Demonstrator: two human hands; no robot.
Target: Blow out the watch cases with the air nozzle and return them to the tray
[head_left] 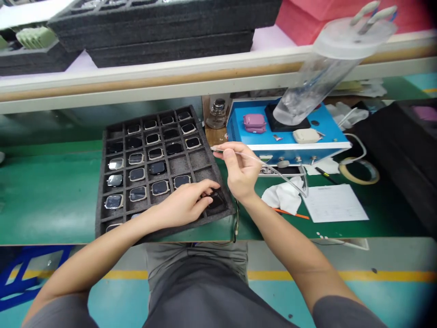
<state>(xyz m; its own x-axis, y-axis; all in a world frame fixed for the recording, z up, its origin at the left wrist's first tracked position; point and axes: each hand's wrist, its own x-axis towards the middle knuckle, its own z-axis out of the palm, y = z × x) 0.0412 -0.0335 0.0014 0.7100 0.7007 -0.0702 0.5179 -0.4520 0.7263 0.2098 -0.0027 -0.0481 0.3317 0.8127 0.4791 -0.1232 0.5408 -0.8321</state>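
A dark grey foam tray (99,200) lies on the bench, divided into square compartments that hold several smartwatch cases, some silver-framed and some black. My left hand (186,202) reaches across it into the near right corner. There its thumb and fingers close on a black watch case (215,200), partly hidden by the fingers. Just above the tray's right edge, my right hand (243,171) pinches a thin whitish tube (278,173) near its pale tip, which points left. The tube loops back toward a blue box (239,136).
On the blue box stand a clear cylinder (309,91), purple cases (254,122) and a beige case (306,135). A glass bottle (217,111), white cloth (288,197), paper sheet (334,203) and tape roll (359,171) are nearby. A shelf (170,86) crosses above the bench's back.
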